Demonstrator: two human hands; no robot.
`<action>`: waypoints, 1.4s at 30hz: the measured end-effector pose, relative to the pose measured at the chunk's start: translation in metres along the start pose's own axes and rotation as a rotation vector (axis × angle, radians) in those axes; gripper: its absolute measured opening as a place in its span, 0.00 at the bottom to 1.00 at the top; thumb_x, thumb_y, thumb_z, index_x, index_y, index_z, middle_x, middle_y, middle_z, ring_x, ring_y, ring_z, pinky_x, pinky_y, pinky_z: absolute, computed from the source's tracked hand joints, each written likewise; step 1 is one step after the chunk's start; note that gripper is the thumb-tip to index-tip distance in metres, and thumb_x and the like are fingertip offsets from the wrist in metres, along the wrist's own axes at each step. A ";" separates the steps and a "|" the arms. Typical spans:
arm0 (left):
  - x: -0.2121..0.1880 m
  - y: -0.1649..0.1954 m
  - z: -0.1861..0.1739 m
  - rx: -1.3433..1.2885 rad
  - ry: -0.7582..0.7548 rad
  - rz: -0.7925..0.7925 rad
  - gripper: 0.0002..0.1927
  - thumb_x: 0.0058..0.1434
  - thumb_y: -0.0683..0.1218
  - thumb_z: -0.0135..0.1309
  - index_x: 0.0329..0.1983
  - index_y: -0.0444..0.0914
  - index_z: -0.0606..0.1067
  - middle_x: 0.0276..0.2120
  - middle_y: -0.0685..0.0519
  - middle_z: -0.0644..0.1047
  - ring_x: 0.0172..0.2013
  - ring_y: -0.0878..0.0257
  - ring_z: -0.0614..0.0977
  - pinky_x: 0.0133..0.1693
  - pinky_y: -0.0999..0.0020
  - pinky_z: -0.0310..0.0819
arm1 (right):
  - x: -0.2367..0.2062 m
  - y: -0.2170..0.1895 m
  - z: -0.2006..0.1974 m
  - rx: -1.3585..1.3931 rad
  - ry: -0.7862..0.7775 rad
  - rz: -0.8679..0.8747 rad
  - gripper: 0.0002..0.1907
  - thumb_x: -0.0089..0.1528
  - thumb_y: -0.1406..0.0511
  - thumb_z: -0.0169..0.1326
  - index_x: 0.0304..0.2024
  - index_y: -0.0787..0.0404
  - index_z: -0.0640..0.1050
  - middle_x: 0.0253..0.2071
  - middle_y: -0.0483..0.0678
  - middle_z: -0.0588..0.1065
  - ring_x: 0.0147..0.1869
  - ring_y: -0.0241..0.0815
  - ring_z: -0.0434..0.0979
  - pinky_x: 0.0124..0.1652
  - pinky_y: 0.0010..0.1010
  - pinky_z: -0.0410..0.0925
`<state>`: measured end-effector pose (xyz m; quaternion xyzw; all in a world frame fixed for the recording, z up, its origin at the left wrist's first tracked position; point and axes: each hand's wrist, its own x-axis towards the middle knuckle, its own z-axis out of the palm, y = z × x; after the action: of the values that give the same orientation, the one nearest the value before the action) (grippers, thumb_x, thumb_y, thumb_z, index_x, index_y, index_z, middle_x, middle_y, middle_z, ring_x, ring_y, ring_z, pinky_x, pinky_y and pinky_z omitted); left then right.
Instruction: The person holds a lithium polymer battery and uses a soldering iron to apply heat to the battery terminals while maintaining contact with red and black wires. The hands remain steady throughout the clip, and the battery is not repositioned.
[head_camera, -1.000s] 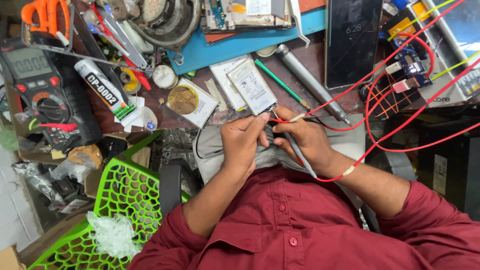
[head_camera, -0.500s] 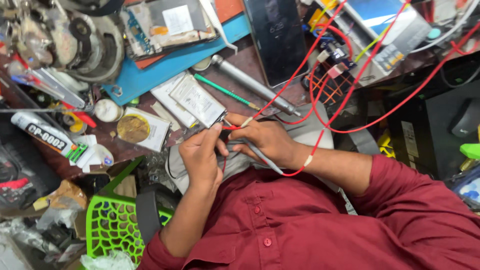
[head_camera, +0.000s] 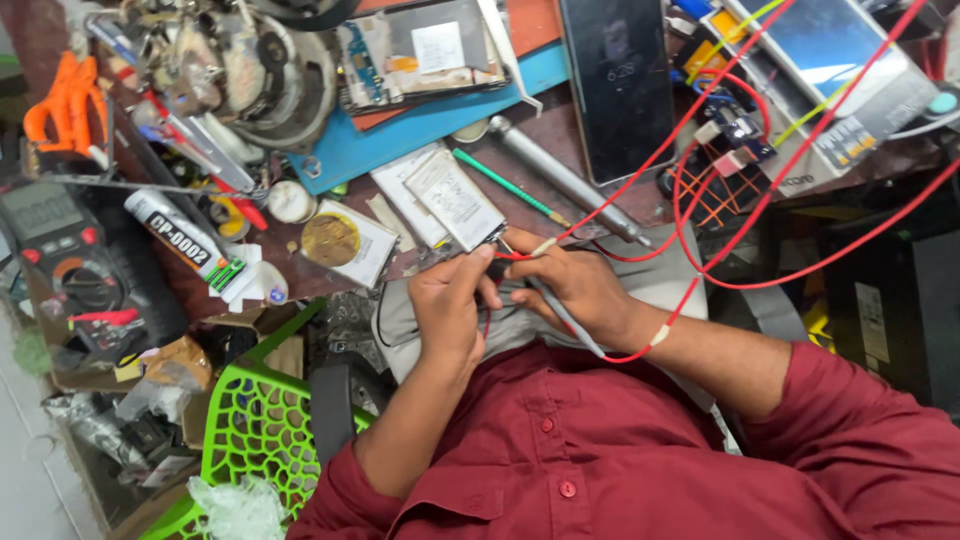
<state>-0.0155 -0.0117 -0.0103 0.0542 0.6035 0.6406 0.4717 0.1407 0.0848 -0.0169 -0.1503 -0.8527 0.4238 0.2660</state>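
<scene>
The right hand (head_camera: 580, 290) is curled around a grey probe (head_camera: 562, 312), gripping it like a pen, with its tip pointing toward 11 o'clock at the near edge of a flat white battery pack (head_camera: 455, 200). A red wire (head_camera: 700, 275) loops over that wrist and runs away toward 2 o'clock. The left hand (head_camera: 447, 305) sits just beside it at 9 o'clock, fingers bent and pinched together near the same corner of the pack — what they pinch is too small to tell, though thin red leads (head_camera: 512, 256) show between the two hands.

The battery pack lies on the cluttered workbench (head_camera: 560, 215) at 12 o'clock from the hands, partly over other white sheets. A green pen (head_camera: 505, 185) lies just at its 2 o'clock side, and beyond that a dark phone (head_camera: 618, 85). Well off at 9 o'clock rest a white glue tube (head_camera: 185, 245) and a black multimeter (head_camera: 70, 265) — a green plastic basket (head_camera: 255, 440) stands at 7 o'clock.
</scene>
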 end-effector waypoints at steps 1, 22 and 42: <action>0.000 0.000 0.000 -0.004 -0.003 -0.011 0.11 0.62 0.41 0.60 0.24 0.31 0.79 0.16 0.51 0.75 0.16 0.66 0.72 0.22 0.73 0.61 | 0.000 0.000 -0.001 0.001 -0.004 0.001 0.16 0.64 0.65 0.61 0.51 0.56 0.71 0.66 0.58 0.71 0.54 0.59 0.81 0.47 0.40 0.74; -0.003 0.000 0.006 -0.052 -0.055 -0.047 0.10 0.64 0.40 0.59 0.27 0.29 0.80 0.17 0.52 0.75 0.16 0.68 0.72 0.21 0.75 0.60 | -0.005 0.001 -0.007 -0.046 -0.032 0.018 0.17 0.65 0.64 0.61 0.51 0.58 0.70 0.65 0.58 0.71 0.50 0.59 0.81 0.43 0.39 0.73; -0.004 0.000 0.009 -0.091 -0.062 -0.036 0.09 0.64 0.39 0.59 0.29 0.28 0.81 0.20 0.53 0.77 0.18 0.69 0.73 0.22 0.74 0.63 | -0.004 0.001 -0.008 -0.047 -0.033 0.008 0.18 0.64 0.64 0.62 0.51 0.59 0.70 0.65 0.60 0.72 0.50 0.58 0.81 0.44 0.40 0.73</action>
<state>-0.0076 -0.0080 -0.0064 0.0416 0.5595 0.6569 0.5037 0.1490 0.0886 -0.0149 -0.1530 -0.8660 0.4073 0.2464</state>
